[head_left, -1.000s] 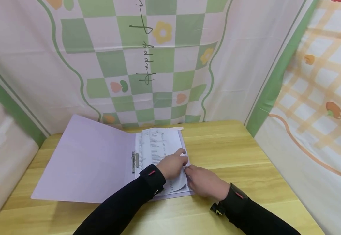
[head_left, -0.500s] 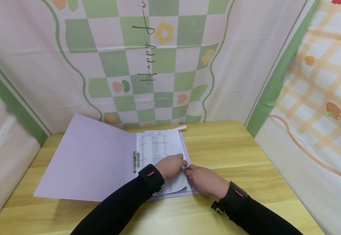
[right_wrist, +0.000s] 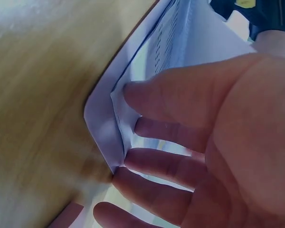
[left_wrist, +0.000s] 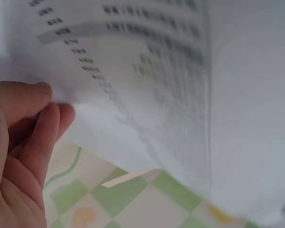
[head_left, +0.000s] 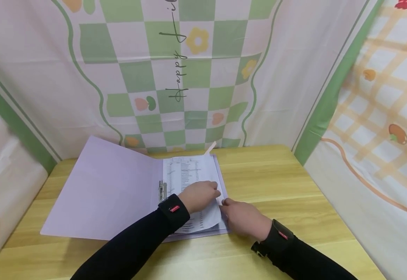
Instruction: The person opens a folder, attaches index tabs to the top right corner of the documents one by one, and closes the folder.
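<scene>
A lilac folder lies spread on the table, its cover turned out to the left. Printed sheets lie on its right side, next to a metal clip at the spine. My left hand reaches over them and pinches a printed page by its edge between thumb and fingers; the page bows upward in the left wrist view. At the right edge, my right hand holds the edge of the lower papers, thumb on the stack and fingertips along its side by the folder's corner.
A narrow white strip juts out past the top of the sheets. The wooden table runs around the folder. Behind and on both sides hang patterned curtains, the rear one meeting the table's back edge.
My left hand has drawn slightly left and curled its fingers onto the page, which lifts. The white strip has tilted upward. My right hand stays by the right edge, slightly lower.
</scene>
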### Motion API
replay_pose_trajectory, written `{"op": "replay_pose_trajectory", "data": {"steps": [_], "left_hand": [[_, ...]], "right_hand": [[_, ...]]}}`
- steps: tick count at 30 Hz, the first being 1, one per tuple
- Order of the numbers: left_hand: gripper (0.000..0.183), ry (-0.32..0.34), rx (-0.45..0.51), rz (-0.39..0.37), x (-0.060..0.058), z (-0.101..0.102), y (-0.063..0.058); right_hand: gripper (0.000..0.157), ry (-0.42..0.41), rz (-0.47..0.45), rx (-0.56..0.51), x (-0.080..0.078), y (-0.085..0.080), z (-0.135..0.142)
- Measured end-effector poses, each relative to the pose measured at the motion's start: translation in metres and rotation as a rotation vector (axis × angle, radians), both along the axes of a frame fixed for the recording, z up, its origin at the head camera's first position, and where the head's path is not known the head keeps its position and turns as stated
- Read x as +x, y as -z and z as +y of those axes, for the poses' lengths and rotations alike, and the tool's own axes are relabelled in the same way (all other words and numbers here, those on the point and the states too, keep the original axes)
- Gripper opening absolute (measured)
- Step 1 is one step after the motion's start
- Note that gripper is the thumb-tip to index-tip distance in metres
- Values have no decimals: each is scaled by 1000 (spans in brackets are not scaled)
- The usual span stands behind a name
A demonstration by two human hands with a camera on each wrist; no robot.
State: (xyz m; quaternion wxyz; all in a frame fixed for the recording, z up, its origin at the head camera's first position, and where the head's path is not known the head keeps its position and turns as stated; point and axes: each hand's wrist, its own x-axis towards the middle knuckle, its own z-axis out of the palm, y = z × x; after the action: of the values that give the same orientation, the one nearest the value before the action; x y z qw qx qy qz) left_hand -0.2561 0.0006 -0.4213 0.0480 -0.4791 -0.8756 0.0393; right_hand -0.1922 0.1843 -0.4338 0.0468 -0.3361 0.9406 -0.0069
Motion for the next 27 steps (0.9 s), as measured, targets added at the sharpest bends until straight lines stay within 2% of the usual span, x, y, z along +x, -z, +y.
{"op": "replay_pose_trajectory", "data": {"steps": [2, 6, 9, 14, 21, 27], "left_hand": [[16, 19, -26, 49, 2, -8, -10], [15, 4, -86, 78, 6, -26, -30], [14, -16, -118, 94, 11, -40, -47], [13, -4, -151, 177, 22, -68, -70], [17, 70, -145, 292, 32, -105, -83], [14, 77, -115, 356, 37, -136, -86]], "right_hand": [[27, -18, 10, 0, -1, 1, -2], [31, -22, 8, 23, -2, 2, -3], [37, 0, -7, 40, -2, 2, -4], [41, 41, -48, 41, -1, -1, -7], [43, 55, -54, 47, 1, -1, -7], [44, 52, -45, 47, 0, 0, -6]]}}
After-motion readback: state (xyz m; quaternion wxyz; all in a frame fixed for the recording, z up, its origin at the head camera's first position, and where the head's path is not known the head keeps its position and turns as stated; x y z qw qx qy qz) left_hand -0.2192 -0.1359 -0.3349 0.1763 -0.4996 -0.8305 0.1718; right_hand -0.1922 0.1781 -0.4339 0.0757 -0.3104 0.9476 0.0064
